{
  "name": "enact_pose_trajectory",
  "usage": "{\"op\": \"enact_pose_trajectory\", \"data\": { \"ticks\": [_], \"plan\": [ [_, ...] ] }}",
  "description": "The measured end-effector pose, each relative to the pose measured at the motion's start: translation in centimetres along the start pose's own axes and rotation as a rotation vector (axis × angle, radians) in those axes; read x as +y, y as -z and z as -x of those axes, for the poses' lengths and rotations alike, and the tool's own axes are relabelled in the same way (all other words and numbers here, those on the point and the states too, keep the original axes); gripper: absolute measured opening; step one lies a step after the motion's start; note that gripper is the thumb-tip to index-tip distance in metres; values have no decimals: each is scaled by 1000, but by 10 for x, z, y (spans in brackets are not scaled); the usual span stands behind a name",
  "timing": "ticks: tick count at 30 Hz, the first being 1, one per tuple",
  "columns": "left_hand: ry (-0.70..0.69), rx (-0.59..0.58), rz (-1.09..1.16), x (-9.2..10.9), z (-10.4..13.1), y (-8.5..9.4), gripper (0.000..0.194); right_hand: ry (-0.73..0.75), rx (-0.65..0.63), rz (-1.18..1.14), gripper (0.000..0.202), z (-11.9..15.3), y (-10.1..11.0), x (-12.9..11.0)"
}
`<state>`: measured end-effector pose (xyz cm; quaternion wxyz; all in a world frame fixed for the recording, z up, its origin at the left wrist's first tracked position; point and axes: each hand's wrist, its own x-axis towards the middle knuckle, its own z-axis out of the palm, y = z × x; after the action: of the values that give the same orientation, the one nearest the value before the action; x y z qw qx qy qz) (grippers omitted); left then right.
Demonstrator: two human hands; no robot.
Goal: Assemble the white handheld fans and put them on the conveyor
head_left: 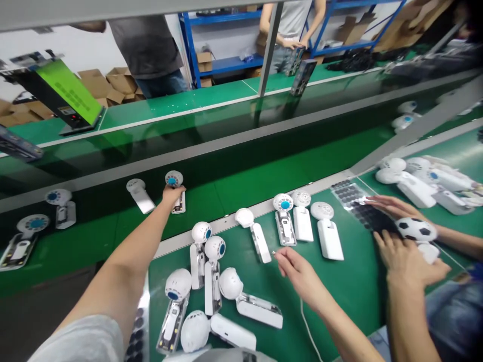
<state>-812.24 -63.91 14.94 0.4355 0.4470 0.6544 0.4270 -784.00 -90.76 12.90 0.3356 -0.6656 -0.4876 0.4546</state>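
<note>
My left hand (172,195) reaches over the dark green belt, its fingers closed around a white round-headed device (174,179) with a vented face and blue centre. Another such device (142,197) lies just left of it. Above the green worktop (234,231), my right hand (296,271) pinches the small plug (274,254) of a white cable (307,322) that hangs down below the hand. Closest to this hand lies a white device (259,240) with its body stretched out. Several more devices (213,274) are grouped between my arms, some with their inner parts showing.
At the right, a co-worker's hands (405,261) are over a sheet of dark round pads (350,201), beside a football-patterned round piece (417,230). A pile of white devices (426,181) lies behind. A grey post (270,50) and a green-and-black machine (68,93) stand beyond the belt.
</note>
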Motion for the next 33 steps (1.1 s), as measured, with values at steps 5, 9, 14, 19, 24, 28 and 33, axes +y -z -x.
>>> {"op": "enact_pose_trajectory", "data": {
  "ticks": [5,9,14,19,24,28,33],
  "plan": [
    [-8,-125,151,19,55,-2,35,88,5,-39,23,14,-8,-38],
    [131,-331,263,30,142,-9,36,219,-16,-43,19,28,-19,-72],
    [252,-570,339,31,225,-22,34,317,-8,-24,16,51,-25,-93],
    [186,-623,349,36,262,-32,31,334,-40,-21,15,74,-24,-91],
    [-18,-726,224,37,281,-38,30,335,-9,31,16,91,-16,-80],
    [-218,-761,31,30,290,-42,40,324,-40,133,19,97,-8,-68],
    [-117,-810,16,22,304,-49,44,275,-115,61,18,102,-8,-53]
  ]
}}
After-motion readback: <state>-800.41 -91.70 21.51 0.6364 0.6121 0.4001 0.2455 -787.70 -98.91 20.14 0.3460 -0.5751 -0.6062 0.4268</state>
